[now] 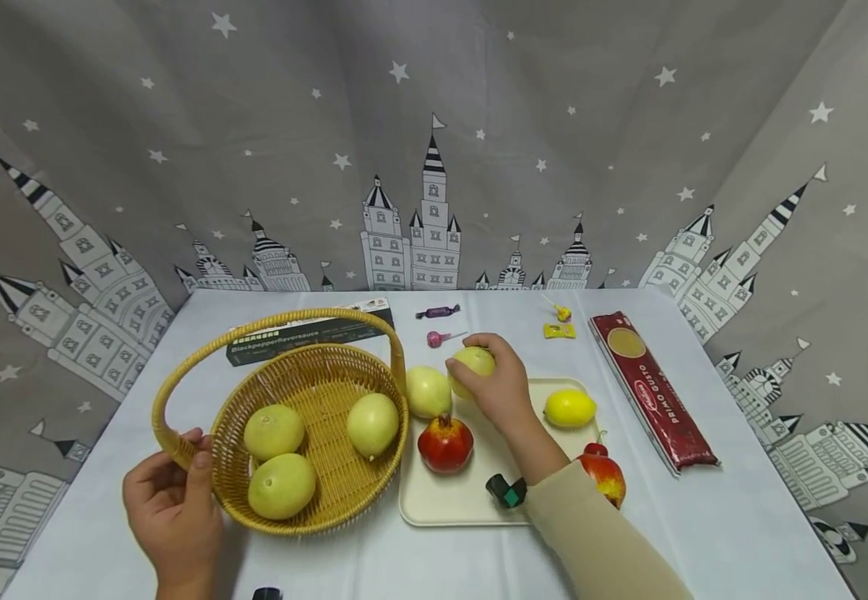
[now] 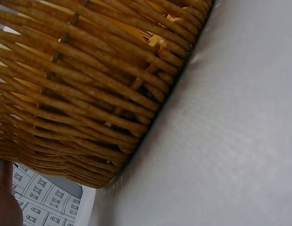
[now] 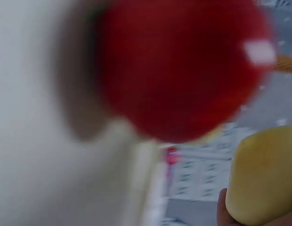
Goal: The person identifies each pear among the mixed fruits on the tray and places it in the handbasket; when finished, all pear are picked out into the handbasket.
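Observation:
My left hand (image 1: 177,508) grips the foot of the handle on a woven wicker basket (image 1: 336,521), at the basket's left side. Three yellow-green round fruits lie inside, one of them a fruit (image 1: 281,486) near the front. The basket's woven wall (image 2: 89,89) fills much of the left wrist view. My right hand (image 1: 500,385) holds another yellow-green fruit (image 1: 473,367) above the cream tray (image 1: 471,510). That held fruit (image 3: 266,176) shows at the right wrist view's lower right. A similar pale fruit (image 1: 428,392) and a red pomegranate (image 1: 445,444) are at the tray's left.
On the tray's right are a lemon (image 1: 570,408) and a red-yellow fruit (image 1: 606,479), partly behind my sleeve. A red pasta packet (image 1: 651,392) lies farther right. Behind the basket is a dark sauce box (image 1: 314,333); small candies, including a pink lollipop (image 1: 435,339), lie at the back.

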`<action>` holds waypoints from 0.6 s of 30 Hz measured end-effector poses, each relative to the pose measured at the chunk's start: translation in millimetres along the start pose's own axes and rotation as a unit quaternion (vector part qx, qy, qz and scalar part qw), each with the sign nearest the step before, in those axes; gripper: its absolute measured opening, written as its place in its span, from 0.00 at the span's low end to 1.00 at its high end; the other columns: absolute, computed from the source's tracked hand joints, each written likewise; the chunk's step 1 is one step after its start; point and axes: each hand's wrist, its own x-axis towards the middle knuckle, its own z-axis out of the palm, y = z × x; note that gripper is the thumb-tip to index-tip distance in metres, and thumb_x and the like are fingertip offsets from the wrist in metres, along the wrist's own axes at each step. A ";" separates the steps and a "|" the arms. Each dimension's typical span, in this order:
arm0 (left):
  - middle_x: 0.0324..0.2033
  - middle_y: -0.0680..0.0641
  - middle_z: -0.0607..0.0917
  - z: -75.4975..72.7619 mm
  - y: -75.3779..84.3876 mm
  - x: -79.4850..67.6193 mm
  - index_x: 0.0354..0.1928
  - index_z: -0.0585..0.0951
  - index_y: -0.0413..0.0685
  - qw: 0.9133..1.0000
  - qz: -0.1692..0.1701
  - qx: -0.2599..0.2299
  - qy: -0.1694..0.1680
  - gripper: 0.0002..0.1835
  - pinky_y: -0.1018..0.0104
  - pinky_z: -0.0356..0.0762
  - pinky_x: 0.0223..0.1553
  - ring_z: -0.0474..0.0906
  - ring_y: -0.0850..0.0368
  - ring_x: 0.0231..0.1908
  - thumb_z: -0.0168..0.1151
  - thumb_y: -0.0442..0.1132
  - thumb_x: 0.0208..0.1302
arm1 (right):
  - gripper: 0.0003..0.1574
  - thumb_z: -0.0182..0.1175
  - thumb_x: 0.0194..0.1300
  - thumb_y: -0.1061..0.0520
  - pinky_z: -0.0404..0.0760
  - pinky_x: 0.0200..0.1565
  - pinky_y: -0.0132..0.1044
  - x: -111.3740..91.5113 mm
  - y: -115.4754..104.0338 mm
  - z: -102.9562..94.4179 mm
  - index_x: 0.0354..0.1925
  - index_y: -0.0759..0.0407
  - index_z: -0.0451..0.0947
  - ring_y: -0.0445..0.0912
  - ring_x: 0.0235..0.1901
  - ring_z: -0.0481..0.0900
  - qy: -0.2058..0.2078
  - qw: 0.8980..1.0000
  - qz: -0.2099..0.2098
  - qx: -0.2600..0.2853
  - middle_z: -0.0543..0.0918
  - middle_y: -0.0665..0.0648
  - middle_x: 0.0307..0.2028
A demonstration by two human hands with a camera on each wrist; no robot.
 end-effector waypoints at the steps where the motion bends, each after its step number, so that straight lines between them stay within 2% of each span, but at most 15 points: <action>1: 0.46 0.30 0.79 0.4 0.4 0.1 0.53 0.67 0.23 1.000 0.001 0.002 -0.001 0.21 0.67 0.80 0.52 0.81 0.48 0.45 0.56 0.14 0.57 | 0.23 0.71 0.54 0.47 0.84 0.44 0.41 -1.1 -8.3 -2.1 0.48 0.49 0.78 0.49 0.45 0.75 -0.005 1.000 -0.009 0.007 0.78 0.48 0.48; 6: 0.46 0.31 0.79 1.3 1.7 -0.3 0.53 0.67 0.23 1.000 0.005 0.019 -0.005 0.21 0.68 0.81 0.52 0.82 0.48 0.45 0.56 0.14 0.57 | 0.22 0.72 0.53 0.51 0.86 0.38 0.40 -18.3 -48.2 -7.5 0.46 0.51 0.79 0.50 0.42 0.76 -0.066 0.995 -0.052 0.056 0.78 0.48 0.48; 10: 0.46 0.31 0.79 0.7 1.0 -0.1 0.53 0.67 0.23 1.000 0.007 0.016 -0.004 0.21 0.69 0.81 0.51 0.82 0.48 0.45 0.56 0.13 0.57 | 0.20 0.72 0.52 0.55 0.86 0.36 0.40 -42.3 -72.4 0.7 0.44 0.52 0.79 0.49 0.40 0.77 -0.141 0.981 -0.096 0.093 0.79 0.47 0.46; 13: 0.46 0.31 0.79 -0.1 -0.3 0.1 0.53 0.67 0.22 1.000 0.009 0.017 -0.005 0.21 0.68 0.81 0.51 0.82 0.49 0.45 0.56 0.14 0.57 | 0.19 0.72 0.51 0.54 0.86 0.35 0.38 -58.8 -87.8 17.8 0.43 0.50 0.80 0.45 0.40 0.77 -0.195 0.967 -0.127 0.100 0.80 0.45 0.44; 16: 0.46 0.31 0.79 -1.0 -1.6 0.3 0.53 0.67 0.23 0.999 0.009 0.030 -0.005 0.21 0.69 0.81 0.52 0.82 0.49 0.45 0.56 0.15 0.58 | 0.20 0.73 0.51 0.51 0.86 0.35 0.35 -68.9 -97.1 46.3 0.43 0.48 0.80 0.40 0.41 0.77 -0.239 0.956 -0.143 0.096 0.79 0.41 0.43; 18: 0.46 0.32 0.79 -1.4 -2.3 -0.1 0.54 0.67 0.24 0.999 0.007 0.048 -0.003 0.20 0.69 0.80 0.52 0.82 0.50 0.45 0.57 0.16 0.58 | 0.20 0.72 0.51 0.48 0.85 0.36 0.31 -72.8 -97.4 68.3 0.42 0.46 0.80 0.37 0.41 0.77 -0.259 0.952 -0.143 0.085 0.78 0.39 0.43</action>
